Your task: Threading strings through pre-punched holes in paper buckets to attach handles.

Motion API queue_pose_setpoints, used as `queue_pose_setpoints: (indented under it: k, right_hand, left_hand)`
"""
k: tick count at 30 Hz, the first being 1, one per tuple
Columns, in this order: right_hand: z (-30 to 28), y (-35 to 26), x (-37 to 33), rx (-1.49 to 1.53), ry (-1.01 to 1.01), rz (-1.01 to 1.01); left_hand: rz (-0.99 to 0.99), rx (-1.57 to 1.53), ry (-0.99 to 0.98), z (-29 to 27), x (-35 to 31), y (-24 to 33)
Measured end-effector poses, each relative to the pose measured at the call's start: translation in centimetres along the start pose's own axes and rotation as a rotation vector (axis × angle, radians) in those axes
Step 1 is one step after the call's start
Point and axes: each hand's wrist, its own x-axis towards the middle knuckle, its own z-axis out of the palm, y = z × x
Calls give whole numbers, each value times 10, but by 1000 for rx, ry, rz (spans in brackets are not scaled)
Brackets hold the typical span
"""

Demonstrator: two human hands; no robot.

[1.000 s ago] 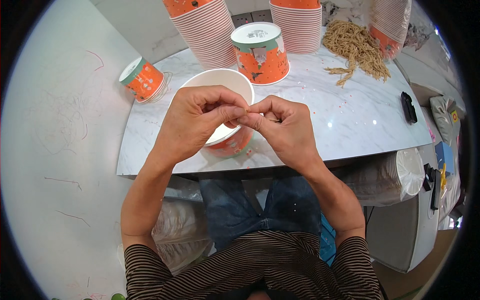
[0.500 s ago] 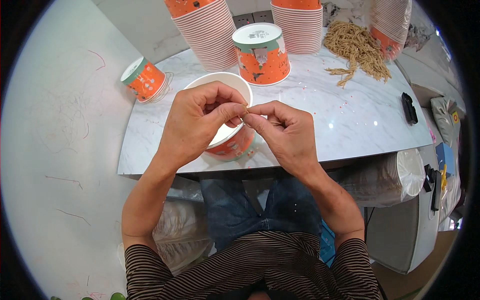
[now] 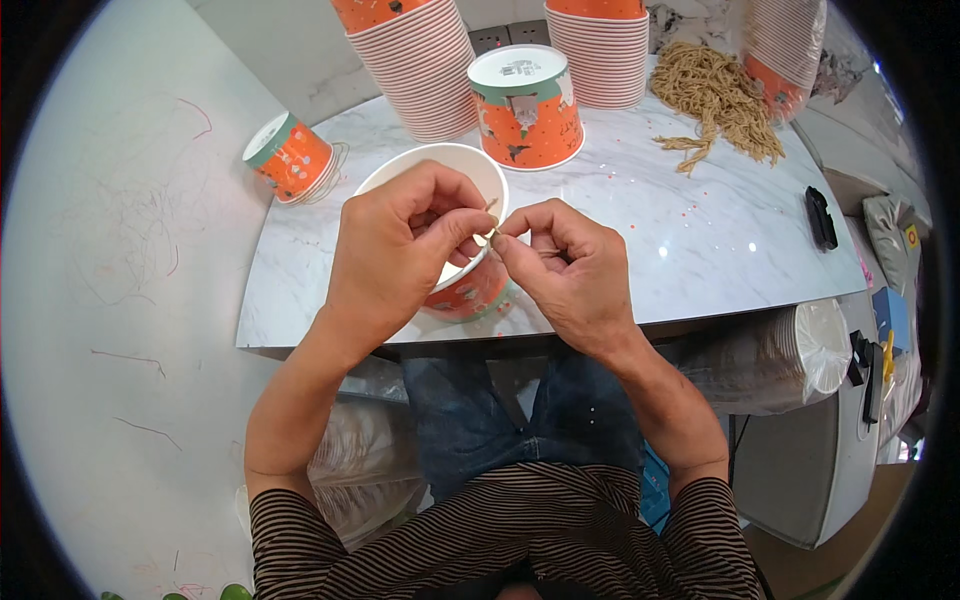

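Above the open tub, the left hand and right hand nearly meet, tilted inward with backs outward, the fingers of both pinching a thin tan string. Dark print, too small to read, marks the base of an upturned tub beyond. Stacked tubs and a heap of strands share the marbled counter; red and grey scribbles cross the pale wall at left.

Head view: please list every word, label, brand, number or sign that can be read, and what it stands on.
Upturned tub, white base: dark print, too small to read.
Same tub, orange side: a few dark letters, which I won't copy out.
Left wall: scribbled lines, no readable words.
Yellow patch, far right: too small to read.
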Motion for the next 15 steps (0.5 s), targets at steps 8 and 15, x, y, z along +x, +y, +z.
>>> queue_pose_setpoints:
  k: [8, 15]
  right_hand:
    - [-4, 4, 5, -99, -6, -110]
    - [-8, -1, 11, -84, -50, -85]
  left_hand:
    - [142, 228, -44, -7, -1, -3]
    - [-47, 124, -258, -16, 4, 5]
